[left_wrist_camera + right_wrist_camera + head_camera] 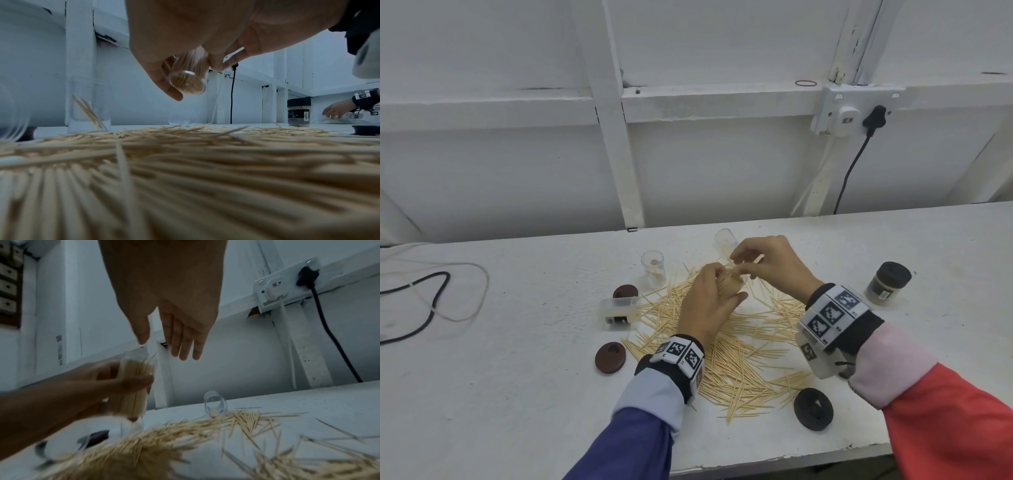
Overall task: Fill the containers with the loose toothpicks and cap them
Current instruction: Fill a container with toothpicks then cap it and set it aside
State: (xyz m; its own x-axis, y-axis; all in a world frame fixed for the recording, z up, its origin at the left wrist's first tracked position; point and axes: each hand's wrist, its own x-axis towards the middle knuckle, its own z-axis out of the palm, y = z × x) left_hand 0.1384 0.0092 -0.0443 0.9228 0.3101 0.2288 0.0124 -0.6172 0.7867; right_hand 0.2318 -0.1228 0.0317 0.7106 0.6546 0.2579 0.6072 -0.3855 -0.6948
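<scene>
Hundreds of loose toothpicks [739, 346] cover the white table [517, 394] beneath my hands. My left hand [709, 305] grips a clear container [188, 79] packed with toothpicks, held above the pile; my right hand [774, 263] hovers over its mouth, fingers straight and loose.

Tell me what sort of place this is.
Likely a workshop or utility room, not a home kitchen: a rough white-painted bench against a bare panelled wall, a surface-mounted socket with a black plug, and loose cables lying at the bench's left end.
</scene>
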